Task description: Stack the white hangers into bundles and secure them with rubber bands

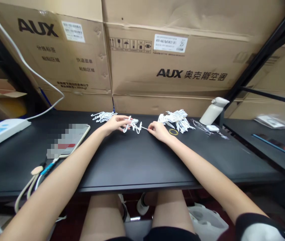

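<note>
Right now we are mid-way through handling a small white wire piece [135,125] at about 12 o'clock on the black table [132,160], far from our body. We judge the step in hand to be working one piece between the two hands, perhaps pulling it apart or joining it; the detail is too small to tell which.

Our left hand [116,123] lies at 11 o'clock, fingers curled and pinched on the left end of the wire piece. Our right hand [158,130] sits just past 12 o'clock, thumb and forefinger pressed together on a thin white strand that runs out of the same piece. Neither hand is spread; both are closed in a fine pinch, and the piece hangs between them, just above or touching the table.

A heap of like white pieces [176,119] lies at 1 o'clock, just beyond the right hand, and a smaller heap [103,116] lies at 11 o'clock beyond the left. A yellow ring [173,132] rests beside the right wrist.

As we judge it, the next move calls for a steady, small pull with both pinches kept firm, since the strand is thin and could slip.
</note>
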Motion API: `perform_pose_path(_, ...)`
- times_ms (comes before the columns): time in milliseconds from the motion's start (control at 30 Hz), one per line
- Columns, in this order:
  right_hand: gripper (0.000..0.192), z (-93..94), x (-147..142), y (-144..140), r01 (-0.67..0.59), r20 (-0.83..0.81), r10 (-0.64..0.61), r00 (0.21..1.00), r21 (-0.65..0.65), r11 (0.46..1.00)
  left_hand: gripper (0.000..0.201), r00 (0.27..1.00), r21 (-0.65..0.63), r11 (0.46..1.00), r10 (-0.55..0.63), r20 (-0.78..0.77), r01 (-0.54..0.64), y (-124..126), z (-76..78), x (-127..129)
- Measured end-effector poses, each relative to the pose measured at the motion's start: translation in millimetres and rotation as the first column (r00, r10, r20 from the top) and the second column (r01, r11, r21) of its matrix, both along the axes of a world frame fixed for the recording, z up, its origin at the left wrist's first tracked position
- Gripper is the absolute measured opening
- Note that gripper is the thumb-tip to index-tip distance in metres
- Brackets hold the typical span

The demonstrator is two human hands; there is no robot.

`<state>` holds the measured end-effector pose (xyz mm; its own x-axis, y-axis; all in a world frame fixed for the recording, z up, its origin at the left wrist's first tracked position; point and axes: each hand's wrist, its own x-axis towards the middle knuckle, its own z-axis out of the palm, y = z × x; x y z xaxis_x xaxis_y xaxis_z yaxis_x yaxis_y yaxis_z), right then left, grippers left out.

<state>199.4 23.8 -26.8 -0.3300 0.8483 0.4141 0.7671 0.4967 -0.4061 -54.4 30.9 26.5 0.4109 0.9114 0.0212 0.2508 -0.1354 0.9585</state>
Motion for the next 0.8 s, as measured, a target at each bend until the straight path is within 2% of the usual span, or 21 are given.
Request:
perform_pose_path(67, 0.010, 4.4, 10.3, 0.0, 0.000, -0.010, 0.001, 1.000, 0.003, 1.000, 0.054, 1.000, -0.016, 1.000, -0.008, 0.003, 0.008, -1.2, 0.7, -0.4)
perform_pose_path(133, 0.010, 9.3, 16.6, -1.7, 0.021, -0.073, -0.015, 0.997, 0.074, 0.997, 0.053, 1.000, -0.030, 0.999, -0.027, -0.009, 0.027, -2.1, 0.9, -0.6)
perform_pose_path(233, 0.011, 16.1, 14.9, -7.5, 0.072, -0.210, -0.028, 0.977, 0.205, 0.976, 0.051, 0.996, -0.037, 0.997, -0.068, -0.054, 0.066, -3.6, 0.6, 0.0)
perform_pose_path(300, 0.013, 18.9, 8.1, -13.4, 0.047, -0.249, 0.013, 0.968, 0.234, 0.971, 0.050, 0.994, -0.033, 0.996, -0.084, -0.075, 0.082, -4.9, 0.7, 1.1)
perform_pose_path(500, 0.016, 18.8, -12.2, -29.7, -0.117, -0.234, 0.171, 0.957, 0.231, 0.966, 0.048, 0.988, -0.019, 0.991, -0.135, -0.069, 0.134, -8.4, 1.4, 4.0)
perform_pose_path(667, 0.017, 16.3, -19.1, -34.8, -0.175, -0.220, 0.220, 0.950, 0.206, 0.963, 0.047, 0.990, -0.004, 0.990, -0.138, -0.017, 0.138, -6.5, -1.7, 4.8)
perform_pose_path(800, 0.018, 14.1, -23.9, -37.2, -0.174, -0.257, 0.223, 0.940, 0.200, 0.964, 0.048, 0.985, 0.000, 0.985, -0.171, 0.009, 0.171, -4.3, -5.5, 5.9)
